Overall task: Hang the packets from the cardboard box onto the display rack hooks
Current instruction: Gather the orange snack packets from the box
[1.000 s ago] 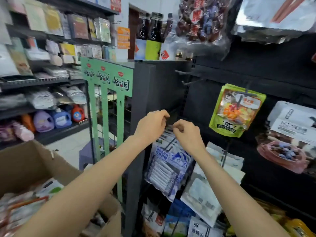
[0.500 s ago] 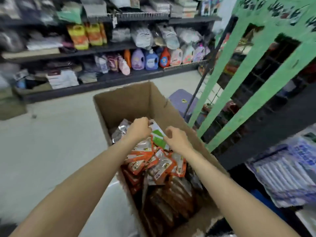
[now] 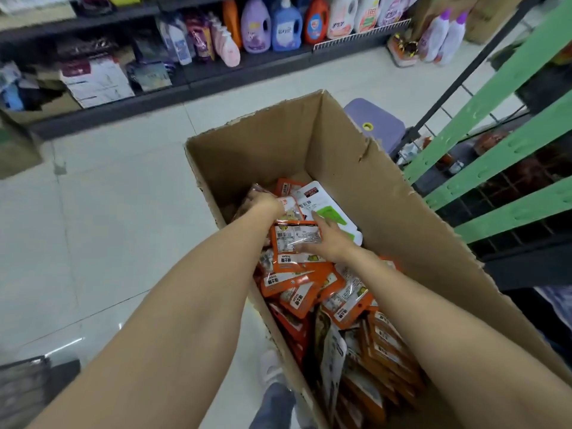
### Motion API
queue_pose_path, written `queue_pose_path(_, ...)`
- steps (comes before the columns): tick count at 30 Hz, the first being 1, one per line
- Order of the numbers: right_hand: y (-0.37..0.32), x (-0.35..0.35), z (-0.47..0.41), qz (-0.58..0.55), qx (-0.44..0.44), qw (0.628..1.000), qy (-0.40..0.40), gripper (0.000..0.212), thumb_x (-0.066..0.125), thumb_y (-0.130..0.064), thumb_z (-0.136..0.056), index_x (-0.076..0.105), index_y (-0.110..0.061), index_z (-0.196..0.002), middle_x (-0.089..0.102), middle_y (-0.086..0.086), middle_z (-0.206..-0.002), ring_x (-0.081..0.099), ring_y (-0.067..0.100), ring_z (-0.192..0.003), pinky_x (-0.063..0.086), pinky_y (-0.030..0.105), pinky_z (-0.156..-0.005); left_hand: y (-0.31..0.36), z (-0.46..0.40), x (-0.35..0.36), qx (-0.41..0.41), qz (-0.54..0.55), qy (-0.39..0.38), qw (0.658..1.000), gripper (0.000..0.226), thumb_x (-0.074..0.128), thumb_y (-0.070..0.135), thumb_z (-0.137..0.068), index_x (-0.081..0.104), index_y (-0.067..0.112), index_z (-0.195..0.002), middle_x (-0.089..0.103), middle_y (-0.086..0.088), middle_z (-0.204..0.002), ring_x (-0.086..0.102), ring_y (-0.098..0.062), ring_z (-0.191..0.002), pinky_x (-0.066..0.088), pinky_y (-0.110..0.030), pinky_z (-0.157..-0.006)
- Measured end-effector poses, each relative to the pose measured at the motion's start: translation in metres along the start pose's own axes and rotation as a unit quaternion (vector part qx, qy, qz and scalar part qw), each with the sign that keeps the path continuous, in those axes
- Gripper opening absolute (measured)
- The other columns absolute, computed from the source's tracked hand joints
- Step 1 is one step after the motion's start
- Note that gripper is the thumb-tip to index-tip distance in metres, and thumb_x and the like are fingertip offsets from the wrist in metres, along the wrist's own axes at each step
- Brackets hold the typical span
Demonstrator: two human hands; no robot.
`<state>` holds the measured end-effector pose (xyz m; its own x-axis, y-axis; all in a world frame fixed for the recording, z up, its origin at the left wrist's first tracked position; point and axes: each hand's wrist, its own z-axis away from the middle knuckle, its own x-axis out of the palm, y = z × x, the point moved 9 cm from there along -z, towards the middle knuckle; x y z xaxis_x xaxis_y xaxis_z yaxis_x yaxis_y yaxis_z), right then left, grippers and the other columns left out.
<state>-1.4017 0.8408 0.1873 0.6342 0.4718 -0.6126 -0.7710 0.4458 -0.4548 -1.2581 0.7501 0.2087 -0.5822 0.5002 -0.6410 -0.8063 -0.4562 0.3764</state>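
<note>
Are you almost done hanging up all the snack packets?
Not nearly. The cardboard box is still heaped with orange packets. Both hands are inside it: the right hand is on an orange packet, and the left hand reaches among packets farther in. No filled hooks are in view now.
</note>
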Motion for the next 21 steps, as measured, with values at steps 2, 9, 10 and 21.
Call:
queue_pose_path(2, 0.0, 0.005, -0.004, 0.02, 0.01, 1.0, -0.004, 0.097, 0.065, -0.054, -0.081, 0.005, -0.026, -0.152, -0.004, 0.005, -0.16, 0.002, 0.024, -0.147, 0.017, 0.039, -0.117, 0.001, 0.003, -0.01, -0.004, 0.001, 0.027, 1.0, 0.062, 0.059, 0.017, -0.089, 0.028, -0.003, -0.14, 0.035, -0.021, -0.143, 0.037, -0.035, -0.132, 0.034, -0.042, -0.109)
queue_pose_path(9, 0.0, -0.005, -0.01, -0.086, -0.006, 0.996, 0.005, 0.094, 0.075, -0.043, -0.076, 0.021, -0.022, -0.149, 0.031, 0.005, -0.152, 0.031, 0.025, -0.139, 0.031, 0.041, -0.112, 0.031, 0.023, -0.036, 0.091, 0.052, 0.084, 0.991, 0.028, 0.045, 0.004, -0.093, 0.06, -0.001, -0.117, 0.06, -0.019, -0.12, 0.056, -0.034, -0.112, 0.045, -0.038, -0.092)
queue_pose_path(10, -0.003, -0.012, -0.006, -0.118, -0.016, 0.993, 0.016, 0.09, 0.076, -0.039, -0.076, 0.025, -0.021, -0.148, 0.039, 0.003, -0.147, 0.038, 0.024, -0.134, 0.035, 0.04, -0.11, 0.042, 0.032, -0.041, 0.128, 0.057, 0.09, 0.986, 0.028, 0.042, 0.003, -0.094, 0.061, 0.0, -0.114, 0.061, -0.02, -0.118, 0.055, -0.035, -0.113, 0.045, -0.039, -0.093)
queue_pose_path(21, -0.04, -0.163, 0.112, -0.443, -0.12, 0.841, 0.285, 0.044, 0.068, -0.028, -0.086, 0.05, -0.012, -0.122, 0.061, 0.004, -0.119, 0.061, 0.018, -0.104, 0.05, 0.042, -0.094, 0.115, 0.156, -0.098, 0.37, 0.214, 0.109, 0.898, 0.018, 0.041, 0.017, -0.1, 0.055, 0.008, -0.105, 0.057, -0.003, -0.102, 0.052, -0.017, -0.094, 0.034, -0.022, -0.074)
